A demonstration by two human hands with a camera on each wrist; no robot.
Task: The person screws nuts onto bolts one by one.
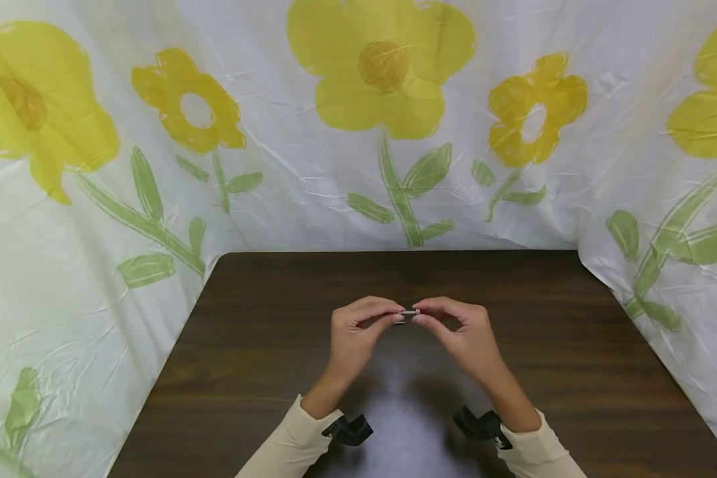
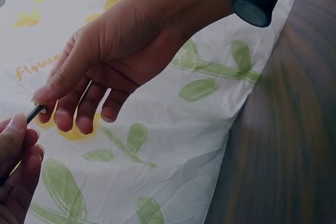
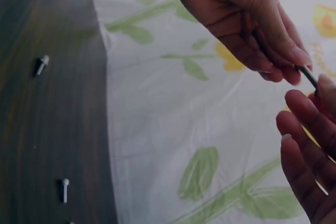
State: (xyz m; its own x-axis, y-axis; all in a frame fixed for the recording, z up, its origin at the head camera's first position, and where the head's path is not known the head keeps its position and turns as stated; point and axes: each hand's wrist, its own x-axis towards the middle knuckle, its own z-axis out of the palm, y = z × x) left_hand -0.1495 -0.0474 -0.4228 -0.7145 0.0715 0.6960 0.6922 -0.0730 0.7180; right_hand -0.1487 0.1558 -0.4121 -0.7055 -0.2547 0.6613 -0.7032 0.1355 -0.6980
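A small silver bolt (image 1: 409, 313) is held level between both hands above the table. My left hand (image 1: 355, 328) pinches its left end between thumb and fingertips, so that end is hidden. At the right end, my right hand (image 1: 469, 332) pinches the wider head. A tiny metal piece (image 1: 399, 323) shows just under the left fingertips; I cannot tell whether it is held. Seen from the left wrist, the dark bolt shaft (image 2: 34, 113) spans the short gap between the two hands. The right wrist view also shows the shaft (image 3: 308, 76) between the fingertips.
Two loose bolts, one upper (image 3: 42, 65) and one lower (image 3: 64, 190), lie on the dark wooden table (image 1: 263, 358), as the right wrist view shows. A white cloth (image 1: 263, 219) with yellow flowers hangs around the table's edges. Both wrists carry black devices.
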